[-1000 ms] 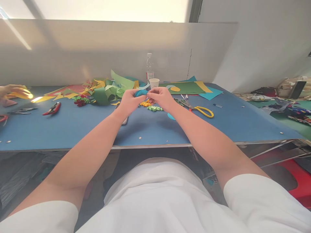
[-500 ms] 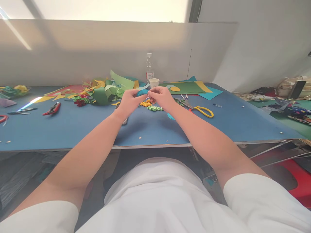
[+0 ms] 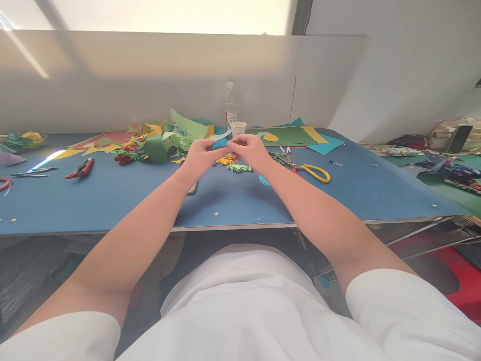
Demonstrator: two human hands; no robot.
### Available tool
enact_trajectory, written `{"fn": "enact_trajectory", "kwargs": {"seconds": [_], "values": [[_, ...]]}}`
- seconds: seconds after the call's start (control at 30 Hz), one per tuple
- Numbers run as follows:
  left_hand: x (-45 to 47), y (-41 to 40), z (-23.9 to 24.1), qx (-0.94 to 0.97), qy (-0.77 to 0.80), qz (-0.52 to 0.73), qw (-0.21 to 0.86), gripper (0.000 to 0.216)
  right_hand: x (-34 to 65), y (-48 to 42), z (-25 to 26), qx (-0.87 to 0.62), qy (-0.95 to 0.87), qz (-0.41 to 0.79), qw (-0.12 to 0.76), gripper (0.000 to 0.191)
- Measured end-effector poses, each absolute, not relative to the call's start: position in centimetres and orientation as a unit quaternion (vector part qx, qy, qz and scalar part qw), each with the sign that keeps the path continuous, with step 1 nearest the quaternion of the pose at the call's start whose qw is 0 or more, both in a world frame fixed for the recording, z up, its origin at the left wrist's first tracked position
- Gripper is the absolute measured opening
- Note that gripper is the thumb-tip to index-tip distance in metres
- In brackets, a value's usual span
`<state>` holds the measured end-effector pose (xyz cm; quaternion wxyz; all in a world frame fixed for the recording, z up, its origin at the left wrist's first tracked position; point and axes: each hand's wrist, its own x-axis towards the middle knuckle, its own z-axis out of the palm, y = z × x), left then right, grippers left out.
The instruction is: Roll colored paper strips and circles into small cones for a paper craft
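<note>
A small piece of blue paper [image 3: 220, 144] is held above the table between both hands. My left hand [image 3: 201, 158] pinches it from the left, thumb and fingers closed on it. From the right, my right hand [image 3: 250, 150] grips its edge with the fingertips pressed together. Below the hands lie orange frilled paper pieces [image 3: 225, 160] and green frilled paper pieces [image 3: 239, 168]. Another round blue paper piece [image 3: 264, 180] shows partly from behind my right forearm. A phone-like object [image 3: 193, 188] is mostly covered by my left wrist.
Yellow-handled scissors [image 3: 314, 173] and a pen cap [image 3: 336, 163] lie to the right. A paper cup [image 3: 238, 129] and a plastic bottle [image 3: 231, 106] stand behind the hands. Green paper scraps [image 3: 188, 129] heap at the back left; red-handled pliers [image 3: 80, 169] lie further left. Coloured sheets [image 3: 287, 136] lie back right.
My right fingertips have shifted very slightly left along the blue paper. Otherwise both hands keep their place and grip.
</note>
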<state>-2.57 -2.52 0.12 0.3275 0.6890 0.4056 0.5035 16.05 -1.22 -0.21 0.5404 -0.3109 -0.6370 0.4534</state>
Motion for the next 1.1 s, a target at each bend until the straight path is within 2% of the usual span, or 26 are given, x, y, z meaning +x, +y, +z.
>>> {"fn": "enact_trajectory", "kwargs": {"seconds": [0.43,0.67,1.1], "values": [[-2.68,-2.12,-0.31,0.695,0.418,0.498,0.308,0.023,15.96,-1.06,-0.39,-0.319,-0.650,0.436,0.535,0.016],[-2.48,-2.47,0.03,0.689,0.404,0.514,0.313,0.030,15.75,-1.29,-0.17,-0.318,-0.636,0.449,0.542,0.012],[-2.37,-2.32,-0.22,0.676,0.388,0.518,0.353,0.026,15.88,-0.88,-0.58,-0.322,-0.634,0.438,0.550,0.018]]}}
